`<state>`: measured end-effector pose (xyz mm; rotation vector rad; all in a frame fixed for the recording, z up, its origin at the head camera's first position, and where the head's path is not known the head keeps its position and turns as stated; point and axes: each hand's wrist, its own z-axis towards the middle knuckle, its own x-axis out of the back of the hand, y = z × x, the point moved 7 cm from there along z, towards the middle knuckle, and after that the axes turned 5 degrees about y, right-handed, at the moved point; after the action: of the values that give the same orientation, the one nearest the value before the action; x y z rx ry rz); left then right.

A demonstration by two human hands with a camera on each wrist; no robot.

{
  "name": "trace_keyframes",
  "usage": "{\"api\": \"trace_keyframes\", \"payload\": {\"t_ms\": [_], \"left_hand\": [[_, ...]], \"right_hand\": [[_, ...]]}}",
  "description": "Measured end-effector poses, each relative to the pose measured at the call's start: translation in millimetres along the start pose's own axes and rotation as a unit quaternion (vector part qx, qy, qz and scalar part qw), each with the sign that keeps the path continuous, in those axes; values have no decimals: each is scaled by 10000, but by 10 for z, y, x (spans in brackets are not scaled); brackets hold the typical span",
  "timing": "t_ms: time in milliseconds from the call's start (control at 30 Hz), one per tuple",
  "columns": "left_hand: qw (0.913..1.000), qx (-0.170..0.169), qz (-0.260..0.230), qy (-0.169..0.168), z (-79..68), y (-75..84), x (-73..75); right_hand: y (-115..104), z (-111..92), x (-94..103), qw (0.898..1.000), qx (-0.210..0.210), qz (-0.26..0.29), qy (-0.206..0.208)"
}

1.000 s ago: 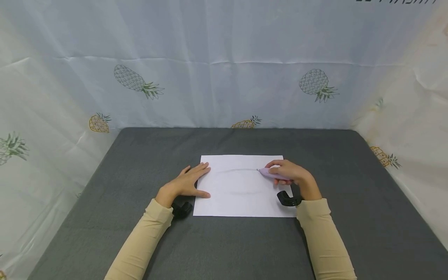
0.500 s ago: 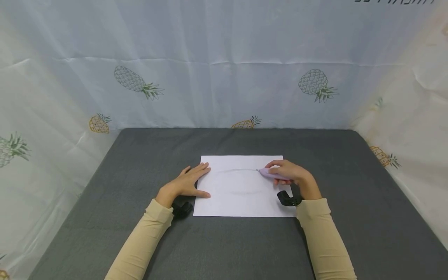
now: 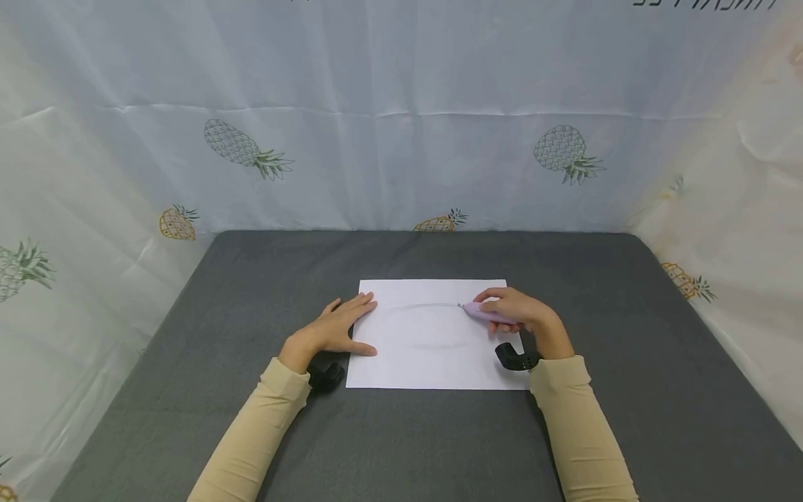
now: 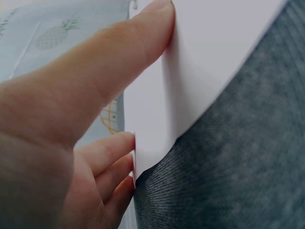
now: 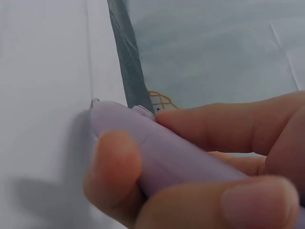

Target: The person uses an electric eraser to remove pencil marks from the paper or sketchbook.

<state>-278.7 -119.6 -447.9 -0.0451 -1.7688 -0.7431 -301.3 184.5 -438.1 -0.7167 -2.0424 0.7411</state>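
Note:
A white sheet of paper [image 3: 426,362] lies on the dark grey table. My left hand [image 3: 335,326] rests on its left edge with fingers spread; in the left wrist view the thumb [image 4: 128,45] presses the sheet, which bulges a little near its corner. My right hand [image 3: 517,308] grips a lavender utility knife [image 3: 482,312] with a rounded body. In the right wrist view, the knife's small metal tip [image 5: 95,101] touches the paper, and a slider [image 5: 143,112] sits under the index finger. A thin line [image 3: 429,304] runs across the paper leftward from the tip.
The grey tabletop [image 3: 401,446] extends around the sheet on all sides. A pale curtain [image 3: 389,153] printed with pineapples hangs behind the table and along both sides. Black wrist cameras [image 3: 514,357] are worn on both wrists, the right one over the paper.

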Motion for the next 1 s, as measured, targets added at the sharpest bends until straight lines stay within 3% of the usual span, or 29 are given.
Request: {"api": "trace_keyframes", "payload": {"t_ms": [1000], "left_hand": [[10000, -44, -23, 33, -14, -6, 6]], "right_hand": [[-31, -2, -37, 9999, 43, 124, -11]]}}
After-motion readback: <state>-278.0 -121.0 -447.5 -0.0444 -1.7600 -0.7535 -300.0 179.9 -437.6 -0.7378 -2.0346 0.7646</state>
